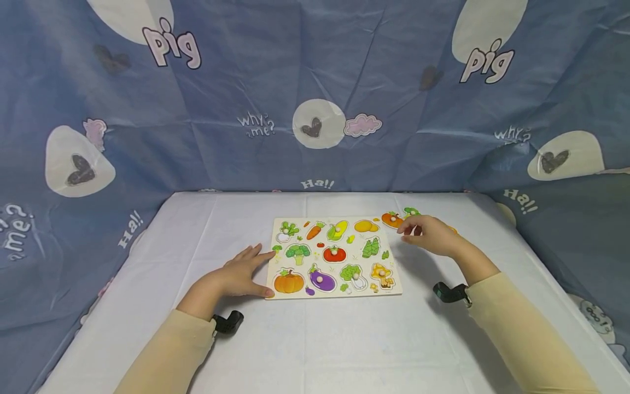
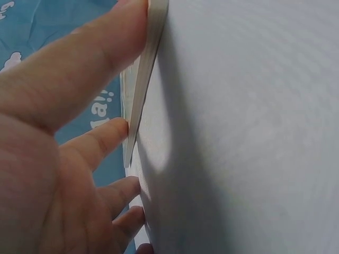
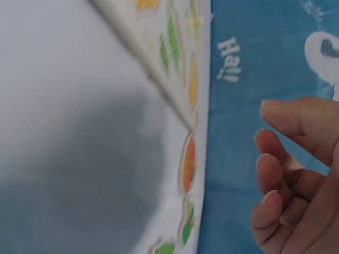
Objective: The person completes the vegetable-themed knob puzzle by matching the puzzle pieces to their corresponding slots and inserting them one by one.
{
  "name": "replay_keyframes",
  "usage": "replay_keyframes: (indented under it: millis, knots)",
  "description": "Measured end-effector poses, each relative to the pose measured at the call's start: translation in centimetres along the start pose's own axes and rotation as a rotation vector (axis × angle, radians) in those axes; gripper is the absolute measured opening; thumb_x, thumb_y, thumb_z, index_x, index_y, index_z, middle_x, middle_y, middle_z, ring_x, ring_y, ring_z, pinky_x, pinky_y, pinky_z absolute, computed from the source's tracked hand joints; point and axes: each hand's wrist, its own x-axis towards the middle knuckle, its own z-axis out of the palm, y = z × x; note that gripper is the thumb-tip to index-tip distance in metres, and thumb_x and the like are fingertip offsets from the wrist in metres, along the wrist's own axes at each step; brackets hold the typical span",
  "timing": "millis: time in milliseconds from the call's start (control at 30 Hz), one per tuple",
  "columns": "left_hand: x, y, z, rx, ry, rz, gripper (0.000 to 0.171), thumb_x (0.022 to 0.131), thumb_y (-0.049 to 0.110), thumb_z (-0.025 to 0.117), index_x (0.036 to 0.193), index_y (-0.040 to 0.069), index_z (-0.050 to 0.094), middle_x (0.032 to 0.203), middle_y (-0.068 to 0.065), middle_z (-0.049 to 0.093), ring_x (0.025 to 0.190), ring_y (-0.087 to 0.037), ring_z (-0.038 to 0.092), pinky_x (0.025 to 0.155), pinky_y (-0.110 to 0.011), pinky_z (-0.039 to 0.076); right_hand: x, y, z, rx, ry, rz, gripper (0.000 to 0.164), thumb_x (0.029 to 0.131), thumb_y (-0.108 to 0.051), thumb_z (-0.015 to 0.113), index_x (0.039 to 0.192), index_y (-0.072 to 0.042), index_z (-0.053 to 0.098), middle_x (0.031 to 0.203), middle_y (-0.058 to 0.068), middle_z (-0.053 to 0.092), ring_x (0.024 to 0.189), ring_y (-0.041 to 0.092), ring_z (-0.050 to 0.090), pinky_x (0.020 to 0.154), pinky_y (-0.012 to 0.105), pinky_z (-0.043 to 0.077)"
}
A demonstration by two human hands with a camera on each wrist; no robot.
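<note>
A wooden vegetable puzzle board (image 1: 355, 241) lies on the white-covered table. Knobbed pieces sit in it, among them a tomato (image 1: 334, 254), an eggplant (image 1: 321, 279) and a mushroom (image 1: 381, 276). My left hand (image 1: 241, 273) rests at the board's left side, fingers spread; its thumb touches the near corner, and in the left wrist view the thumb (image 2: 100, 53) presses the board's edge (image 2: 139, 90). Over the far right corner hovers my right hand (image 1: 428, 235), fingers loosely curled around nothing. Just beyond it lie a loose pumpkin piece (image 1: 392, 219) and a broccoli piece (image 1: 412, 211).
Part of an orange piece (image 1: 453, 230) shows behind the right hand, which hides the rest. Blue printed cloth (image 1: 315, 65) hangs behind the table and along its sides. Each wrist carries a black camera, one at the left (image 1: 228, 323) and one at the right (image 1: 449, 293).
</note>
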Motion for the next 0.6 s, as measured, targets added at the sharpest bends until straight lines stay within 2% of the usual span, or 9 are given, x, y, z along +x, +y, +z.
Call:
replay_keyframes:
  millis: [333, 600]
  knots:
    - [-0.1, 0.0, -0.1, -0.001, 0.004, 0.008, 0.104, 0.074, 0.057, 0.081, 0.157, 0.015, 0.035, 0.164, -0.025, 0.014, 0.149, -0.050, 0.008, 0.114, -0.071, 0.014, 0.1, 2.9, -0.7, 0.018, 0.026, 0.130, 0.017, 0.095, -0.009, 0.067, 0.110, -0.001, 0.069, 0.097, 0.008, 0.064, 0.079, 0.022, 0.054, 0.063, 0.032, 0.049]
    - [-0.2, 0.1, -0.1, -0.019, 0.004, 0.016, 0.103, 0.074, 0.054, 0.082, 0.156, 0.015, 0.035, 0.163, -0.026, 0.015, 0.149, -0.050, 0.008, 0.114, -0.071, 0.014, -0.1, 5.1, -1.1, 0.031, 0.027, 0.200, 0.018, 0.097, -0.010, 0.065, 0.112, 0.000, 0.068, 0.100, 0.012, 0.064, 0.080, 0.023, 0.056, 0.064, 0.032, 0.050]
